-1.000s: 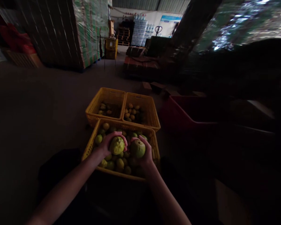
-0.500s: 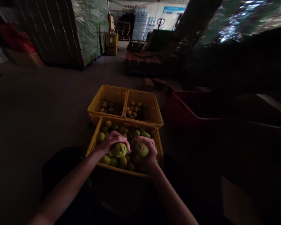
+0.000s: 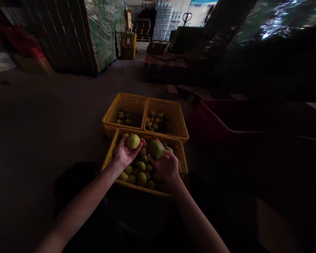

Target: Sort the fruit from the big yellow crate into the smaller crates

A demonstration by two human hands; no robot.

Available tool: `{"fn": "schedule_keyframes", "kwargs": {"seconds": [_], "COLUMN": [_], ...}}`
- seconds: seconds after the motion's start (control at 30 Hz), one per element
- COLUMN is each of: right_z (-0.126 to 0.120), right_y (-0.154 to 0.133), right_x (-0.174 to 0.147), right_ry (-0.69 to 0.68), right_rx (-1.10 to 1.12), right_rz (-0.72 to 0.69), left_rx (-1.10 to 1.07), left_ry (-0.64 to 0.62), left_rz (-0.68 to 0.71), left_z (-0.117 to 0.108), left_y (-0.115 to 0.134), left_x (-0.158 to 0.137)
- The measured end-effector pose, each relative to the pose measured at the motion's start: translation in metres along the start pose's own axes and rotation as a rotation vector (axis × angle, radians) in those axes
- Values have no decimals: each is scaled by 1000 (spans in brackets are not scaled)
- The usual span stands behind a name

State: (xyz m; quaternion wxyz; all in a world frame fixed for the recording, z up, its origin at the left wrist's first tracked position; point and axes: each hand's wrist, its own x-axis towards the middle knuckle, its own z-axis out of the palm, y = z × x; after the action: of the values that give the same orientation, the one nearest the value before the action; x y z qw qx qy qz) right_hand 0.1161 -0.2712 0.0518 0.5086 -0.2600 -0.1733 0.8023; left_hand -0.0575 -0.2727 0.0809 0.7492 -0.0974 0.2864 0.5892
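Observation:
My left hand (image 3: 125, 154), palm turned up, holds a yellow-green round fruit (image 3: 133, 141) above the near yellow crate (image 3: 144, 191). Beside it, my right hand (image 3: 167, 164) grips a larger, darker green fruit (image 3: 156, 149) with the fingers along its side. Both hands are over the near crate, where several green and yellowish fruits (image 3: 142, 177) lie in a heap below them. The exact kind of fruit is hard to tell in the dim light.
Behind the near crate stand two more yellow crates, a left one (image 3: 106, 119) and a right one (image 3: 183, 119), each with some fruit. A red bin (image 3: 216, 123) is on the right. Wrapped pallet stacks (image 3: 105, 35) and a pallet jack handle (image 3: 186, 17) stand farther back.
My left hand has rolled palm up, lifting its fruit farther away from me. My right hand has also turned, showing its fruit's other side. The view has shifted slightly.

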Motion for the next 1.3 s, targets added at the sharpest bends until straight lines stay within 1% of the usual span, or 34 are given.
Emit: {"fn": "schedule_keyframes", "kwargs": {"seconds": [0.1, 0.2, 0.3, 0.37, 0.4, 0.43, 0.47, 0.53, 0.57, 0.6, 0.67, 0.73, 0.8, 0.87, 0.97, 1.07, 1.13, 1.3], "right_z": [-6, -9, -10, -11, -11, -10, -9, -5, -3, 0, 4, 7, 8, 9, 10, 14, 15, 10], "right_y": [3, 5, 5, 4, 3, 3, 3, 2, 1, 1, -1, -2, -1, 0, 0, -3, -8, -20], "right_x": [7, 12, 13, 12, 12, 10, 8, 3, 0, -3, -8, -11, -13, -13, -15, -16, -16, -14], "right_ry": [19, -48, -100, -84, -61, -19, 36, 151, 187, 197, 155, 126, 136, 133, 100, 77, 45, -34], "right_rx": [-14, -52, -74, -114, -158, -226, -305, -440, -502, -562, -680, -778, -798, -785, -746, -710, -675, -539], "right_rz": [77, 189, 256, 241, 204, 122, 7, -249, -373, -480, -637, -771, -835, -839, -810, -786, -714, -460], "left_rx": [49, 140, 207, 294, 363, 442, 532, 703, 773, 839, 954, 1048, 1111, 1123, 1089, 981, 871, 657], "left_ry": [6, -5, -28, -51, -51, -48, -49, -92, -135, -185, -255, -287, -293, -277, -272, -283, -272, -192], "left_rz": [-111, -182, -165, -110, -33, 96, 271, 671, 838, 949, 1051, 1092, 1104, 1070, 980, 859, 762, 515], "left_z": [-3, -6, -6, -5, -4, -4, -4, -5, -6, -7, -10, -12, -13, -12, -10, -7, -4, 0], "left_y": [-1, -1, -2, -3, -5, -7, -9, -13, -15, -16, -16, -14, -13, -12, -12, -10, -7, 5], "left_x": [1, 4, 5, 5, 5, 4, 2, -1, -3, -5, -7, -10, -13, -17, -22, -23, -22, -17]}}
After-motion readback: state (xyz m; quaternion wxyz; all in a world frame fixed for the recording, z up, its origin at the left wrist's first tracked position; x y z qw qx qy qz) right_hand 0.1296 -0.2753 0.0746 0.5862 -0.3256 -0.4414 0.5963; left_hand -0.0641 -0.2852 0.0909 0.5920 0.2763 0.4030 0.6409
